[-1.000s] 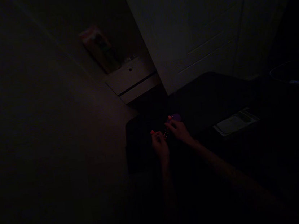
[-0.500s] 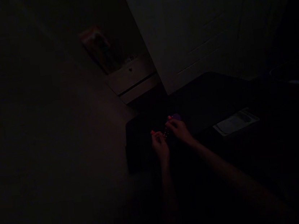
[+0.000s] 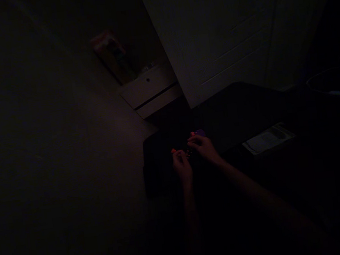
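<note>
The room is very dark. My left hand [image 3: 183, 168] is closed, its fingertips pinched together beside a small glowing red piece [image 3: 173, 150]. My right hand [image 3: 204, 148] is closed too, with bent fingers and a second red piece [image 3: 192, 133] just past the fingertips. A dim purple patch [image 3: 201, 132] shows behind that hand. Several tiny bright specks [image 3: 188, 151] lie between the two hands; whether they belong to one object, I cannot tell. Both hands are over a dark tabletop [image 3: 232, 107]. What the fingers grip is too dark to name.
To the right lies a pale flat packet or booklet [image 3: 269, 139] near the table edge. Behind stand a white drawer unit [image 3: 152, 86] with a colourful box-like item [image 3: 114, 55] on top, and a large pale panel [image 3: 217, 34]. A pale wall [image 3: 98, 152] runs along the left.
The brightness of the surroundings dips and rises slightly. My right fingers shift a little by the red piece; my left hand stays in place.
</note>
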Motion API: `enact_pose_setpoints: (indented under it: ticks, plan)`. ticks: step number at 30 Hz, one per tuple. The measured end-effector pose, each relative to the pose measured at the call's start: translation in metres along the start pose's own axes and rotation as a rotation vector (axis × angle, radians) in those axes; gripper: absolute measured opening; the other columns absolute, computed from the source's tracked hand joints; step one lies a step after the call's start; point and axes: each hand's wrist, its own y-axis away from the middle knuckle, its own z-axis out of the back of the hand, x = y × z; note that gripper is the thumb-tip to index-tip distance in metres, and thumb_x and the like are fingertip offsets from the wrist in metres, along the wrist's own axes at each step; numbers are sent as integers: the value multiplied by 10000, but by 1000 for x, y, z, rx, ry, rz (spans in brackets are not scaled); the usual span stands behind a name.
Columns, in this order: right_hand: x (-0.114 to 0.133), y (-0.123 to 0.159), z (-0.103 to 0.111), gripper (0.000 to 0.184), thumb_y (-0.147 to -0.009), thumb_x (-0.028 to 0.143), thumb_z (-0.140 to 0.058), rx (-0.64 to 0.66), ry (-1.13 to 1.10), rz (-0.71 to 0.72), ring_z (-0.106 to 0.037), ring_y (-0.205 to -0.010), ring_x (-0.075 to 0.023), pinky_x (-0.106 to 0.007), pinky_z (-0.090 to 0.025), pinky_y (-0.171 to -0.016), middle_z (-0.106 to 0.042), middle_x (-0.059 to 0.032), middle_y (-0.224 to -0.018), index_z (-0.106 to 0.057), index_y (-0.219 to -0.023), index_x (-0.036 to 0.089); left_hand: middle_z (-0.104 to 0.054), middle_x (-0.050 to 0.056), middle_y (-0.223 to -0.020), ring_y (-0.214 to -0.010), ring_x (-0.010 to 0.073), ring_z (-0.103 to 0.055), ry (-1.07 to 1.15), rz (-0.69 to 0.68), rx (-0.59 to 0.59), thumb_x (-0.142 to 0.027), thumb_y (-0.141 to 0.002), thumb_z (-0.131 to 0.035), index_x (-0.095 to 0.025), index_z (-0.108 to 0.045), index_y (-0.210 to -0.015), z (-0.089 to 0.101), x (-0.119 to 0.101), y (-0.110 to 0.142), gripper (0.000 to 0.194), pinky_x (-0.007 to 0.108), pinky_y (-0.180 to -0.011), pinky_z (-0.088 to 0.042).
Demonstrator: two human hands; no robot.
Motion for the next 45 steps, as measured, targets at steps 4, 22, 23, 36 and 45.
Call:
enact_pose_setpoints:
  ticks: [4,22,23,36,45]
  plan:
    - [0,0,-1,204,-824,401,-797,-3,-18,17,-761,-926,-276,-448,-603,-916,-801,-88,-948,-772,-903,214,-696,43,-865,-747,163,-670,2,1,0,-528,-944,-627,-186,-643,-978,0,1,0,344,289,-747,-526]
    - [0,0,0,187,-809,348,-792,26,6,46,-771,-917,-256,-423,-616,-886,-808,-71,-960,-767,-945,222,-702,39,-848,-744,156,-672,10,2,1,-487,-956,-625,-176,-651,-987,-1,-1,0,313,273,-735,-529]
    - [0,0,0,184,-814,343,-786,24,10,50,-771,-917,-254,-418,-614,-886,-807,-71,-959,-766,-947,218,-700,37,-845,-745,155,-672,11,-2,1,-487,-956,-626,-176,-652,-987,-1,-1,0,314,272,-736,-529]
    - [-1,0,-2,224,-848,428,-775,7,12,54,-759,-946,-264,-428,-603,-901,-813,-69,-962,-780,-954,231,-701,39,-863,-736,153,-666,-10,-8,3,-465,-958,-612,-181,-645,-983,-1,0,-1,287,273,-728,-525]
    - [1,1,-1,182,-908,370,-685,26,-19,28,-768,-892,-246,-415,-612,-876,-816,-58,-970,-772,-1004,242,-713,49,-873,-743,165,-675,-14,26,-11,-484,-942,-626,-184,-650,-986,-1,-1,-1,305,284,-733,-529]
